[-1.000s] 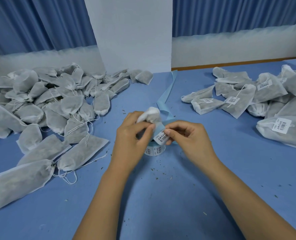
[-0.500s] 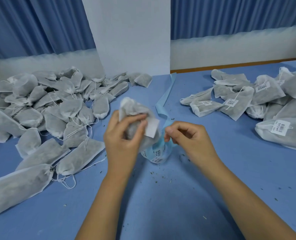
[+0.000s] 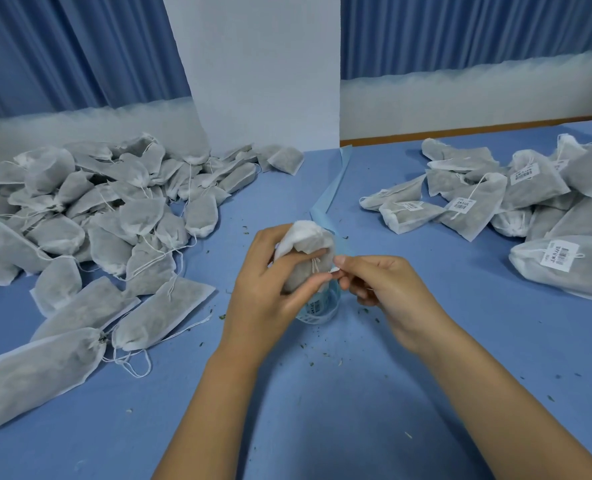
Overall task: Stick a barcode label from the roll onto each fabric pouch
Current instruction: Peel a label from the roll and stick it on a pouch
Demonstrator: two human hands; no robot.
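Note:
My left hand (image 3: 267, 289) grips a white fabric pouch (image 3: 306, 249) above the middle of the blue table, its drawstring neck facing me. My right hand (image 3: 379, 289) pinches a small white label edge (image 3: 334, 270) at the pouch's right side, thumb and forefinger together. Under both hands lies the label roll (image 3: 317, 308), pale blue with barcode labels, mostly hidden. Its blue backing strip (image 3: 334, 188) trails away toward the wall.
A big heap of unlabelled pouches (image 3: 90, 220) covers the table's left side. Labelled pouches (image 3: 495, 199) are piled at the right. A white pillar (image 3: 256, 71) and blue curtains stand behind. Small green crumbs dot the blue table (image 3: 322, 393).
The pouch was lifted off the roll and turned in my left hand. The label that stood out on its side now sits at its right edge, pinched by my right fingers.

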